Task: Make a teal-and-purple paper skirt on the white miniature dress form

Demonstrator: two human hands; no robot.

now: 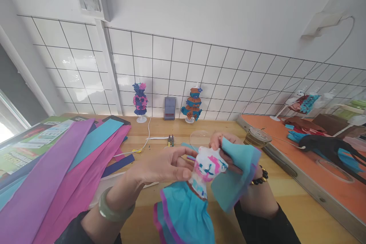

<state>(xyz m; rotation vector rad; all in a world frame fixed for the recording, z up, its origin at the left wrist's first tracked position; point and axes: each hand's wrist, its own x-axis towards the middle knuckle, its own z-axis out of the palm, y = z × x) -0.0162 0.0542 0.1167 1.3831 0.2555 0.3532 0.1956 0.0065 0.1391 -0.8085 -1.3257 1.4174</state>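
Note:
A small white dress-form mannequin (210, 164) tilts between my hands, its bust marked with pink and blue patches. Around its lower part hangs a gathered turquoise skirt (190, 207) with purple edging. My left hand (161, 166), a green bangle at its wrist, grips the mannequin's side with thumb and curled fingers near the waist. My right hand (225, 141) is closed at the far shoulder, partly behind the bust. A turquoise fabric piece (241, 160) with a purple edge is held in it and drapes over the palm, covering some fingers.
Purple, pink and blue cloth strips (60, 167) spread across the left. Two dressed miniature forms, one navy and pink (140, 99), one brown and teal (193, 103), stand by the tiled wall. Between them leans a phone (170, 108). A ribbon roll (258, 137) and black-handled scissors (323, 146) lie right.

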